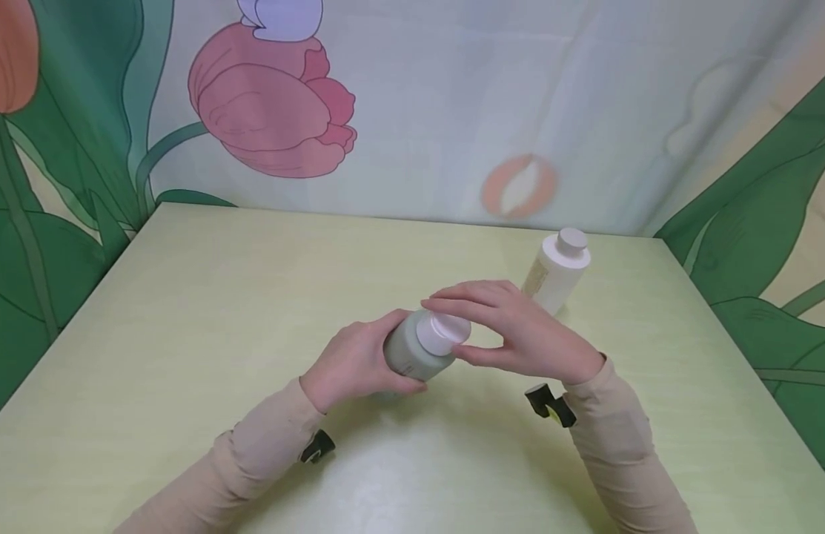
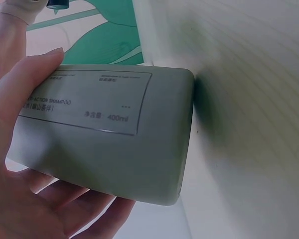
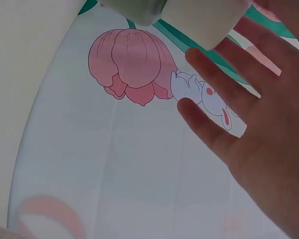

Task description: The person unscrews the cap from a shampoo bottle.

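A grey-green shampoo bottle (image 1: 407,354) with a white cap (image 1: 433,335) is tilted above the table, cap toward the right. My left hand (image 1: 359,363) grips its body, thumb on one side and fingers on the other. In the left wrist view, the printed label of the shampoo bottle (image 2: 159,129) reads "SHAMPOO" and 400ml. My right hand (image 1: 522,330) pinches the cap between thumb and fingertips. The right wrist view shows two fingers of that hand (image 3: 274,109) spread away from the cap (image 3: 202,22); the thumb is hidden there.
Behind my right hand a white bottle (image 1: 557,268) with a white cap stands upright near the back of the pale yellow-green table (image 1: 252,282). A curtain (image 1: 425,111) printed with tulips and leaves hangs beyond the back edge. Small black devices sit at both wrists.
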A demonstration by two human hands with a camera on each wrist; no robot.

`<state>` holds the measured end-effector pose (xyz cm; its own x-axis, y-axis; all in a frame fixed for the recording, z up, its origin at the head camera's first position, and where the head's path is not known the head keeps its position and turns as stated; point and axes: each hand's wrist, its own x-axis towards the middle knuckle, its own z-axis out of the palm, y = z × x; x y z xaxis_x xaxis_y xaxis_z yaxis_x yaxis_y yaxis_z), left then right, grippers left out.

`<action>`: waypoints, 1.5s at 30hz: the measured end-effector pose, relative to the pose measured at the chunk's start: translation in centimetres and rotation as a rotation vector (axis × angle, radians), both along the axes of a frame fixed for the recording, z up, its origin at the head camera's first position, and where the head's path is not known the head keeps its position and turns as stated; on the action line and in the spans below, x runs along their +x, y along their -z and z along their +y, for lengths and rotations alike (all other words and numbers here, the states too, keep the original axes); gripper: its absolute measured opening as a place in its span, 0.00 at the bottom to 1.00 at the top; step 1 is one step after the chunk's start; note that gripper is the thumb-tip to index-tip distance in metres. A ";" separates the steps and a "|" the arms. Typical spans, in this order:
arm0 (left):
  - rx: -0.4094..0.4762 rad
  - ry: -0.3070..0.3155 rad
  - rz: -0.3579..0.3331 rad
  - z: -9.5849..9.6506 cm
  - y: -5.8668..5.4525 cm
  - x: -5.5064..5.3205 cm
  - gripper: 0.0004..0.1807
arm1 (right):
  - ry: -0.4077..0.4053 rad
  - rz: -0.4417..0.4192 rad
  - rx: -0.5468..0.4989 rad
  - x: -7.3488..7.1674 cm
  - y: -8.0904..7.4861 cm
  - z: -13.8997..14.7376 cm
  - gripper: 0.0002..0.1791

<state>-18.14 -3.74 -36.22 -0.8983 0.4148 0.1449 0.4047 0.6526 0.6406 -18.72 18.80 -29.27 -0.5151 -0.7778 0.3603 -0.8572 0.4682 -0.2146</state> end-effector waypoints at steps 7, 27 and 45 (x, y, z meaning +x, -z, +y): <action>-0.012 0.010 0.000 0.0 0.1 -0.1 0.38 | 0.118 -0.022 -0.003 0.2 -0.3 0.0 0.31; -0.006 0.016 -0.035 -0.3 -0.1 -0.2 0.37 | 0.006 0.148 0.001 0.2 -0.4 -0.1 0.26; -0.006 0.023 -0.035 -0.3 -0.3 -0.1 0.38 | 0.026 0.194 -0.024 0.0 -0.3 0.0 0.21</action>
